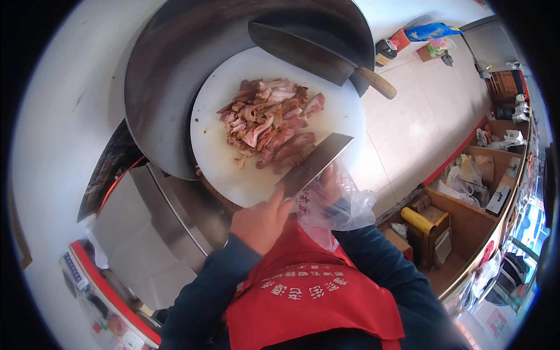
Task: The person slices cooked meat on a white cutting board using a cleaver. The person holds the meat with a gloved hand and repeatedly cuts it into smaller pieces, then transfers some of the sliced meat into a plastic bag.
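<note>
My left hand (pixel 261 223) grips a cleaver (pixel 317 164), its broad blade angled up to the right over the lower right part of a round white cutting board (pixel 210 162). Beside the blade is my right hand (pixel 329 181), seen through a clear plastic bag (pixel 350 210) with red print that wraps it and the wrist; its fingers are blurred. A pile of sliced cooked meat (pixel 262 118) lies mid-board, with larger pieces (pixel 293 148) close to the blade. Across the board's far edge rests a second large knife (pixel 302 50) with a wooden handle.
A tall curved metal rim (pixel 162 87) surrounds the board's far and left sides. Metal lids or panels (pixel 144 236) stand lower left. Wooden compartments (pixel 468 218) at right hold bags and boxes. A dark bottle (pixel 386 52) with a red cap stands beyond the knife handle.
</note>
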A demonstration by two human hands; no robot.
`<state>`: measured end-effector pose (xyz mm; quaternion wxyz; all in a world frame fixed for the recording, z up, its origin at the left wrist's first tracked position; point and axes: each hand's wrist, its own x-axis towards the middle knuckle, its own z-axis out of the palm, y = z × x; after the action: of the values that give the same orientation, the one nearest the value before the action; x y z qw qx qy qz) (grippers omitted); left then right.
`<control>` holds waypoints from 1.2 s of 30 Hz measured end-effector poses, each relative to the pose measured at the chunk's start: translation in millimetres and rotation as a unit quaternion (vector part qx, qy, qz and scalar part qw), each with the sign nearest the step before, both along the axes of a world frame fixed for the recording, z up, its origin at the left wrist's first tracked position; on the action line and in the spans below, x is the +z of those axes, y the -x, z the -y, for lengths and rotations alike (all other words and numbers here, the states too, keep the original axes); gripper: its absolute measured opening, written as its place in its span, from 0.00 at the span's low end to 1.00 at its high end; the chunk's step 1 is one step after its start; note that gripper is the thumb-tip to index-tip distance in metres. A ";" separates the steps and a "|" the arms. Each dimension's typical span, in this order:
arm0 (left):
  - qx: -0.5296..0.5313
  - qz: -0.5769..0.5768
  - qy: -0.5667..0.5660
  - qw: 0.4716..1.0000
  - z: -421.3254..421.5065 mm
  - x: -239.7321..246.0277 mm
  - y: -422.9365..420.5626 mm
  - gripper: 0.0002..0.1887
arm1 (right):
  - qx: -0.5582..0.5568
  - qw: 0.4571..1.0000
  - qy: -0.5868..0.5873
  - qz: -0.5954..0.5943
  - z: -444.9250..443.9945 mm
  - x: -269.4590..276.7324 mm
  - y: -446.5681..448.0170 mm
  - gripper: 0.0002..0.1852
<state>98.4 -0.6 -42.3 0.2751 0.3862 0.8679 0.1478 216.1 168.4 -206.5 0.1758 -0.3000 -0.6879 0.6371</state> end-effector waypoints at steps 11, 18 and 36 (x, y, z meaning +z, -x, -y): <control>0.065 0.072 -0.115 0.989 -9.2 -17.7 30.8 0.17 | 0.044 0.997 -0.029 0.050 -6.1 51.4 1.2 0.25; 0.022 0.064 -0.027 0.997 35.5 37.0 7.5 0.19 | 0.031 0.977 0.156 -0.144 2.7 25.8 5.4 0.27; 0.068 0.117 -0.100 0.986 -20.1 -30.1 29.5 0.22 | 0.008 0.996 0.086 -0.030 3.2 28.3 -14.2 0.21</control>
<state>68.9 19.5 -72.3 0.3245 0.3317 0.8349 0.2961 230.3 165.3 -178.2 0.1651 -0.2890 -0.6275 0.7039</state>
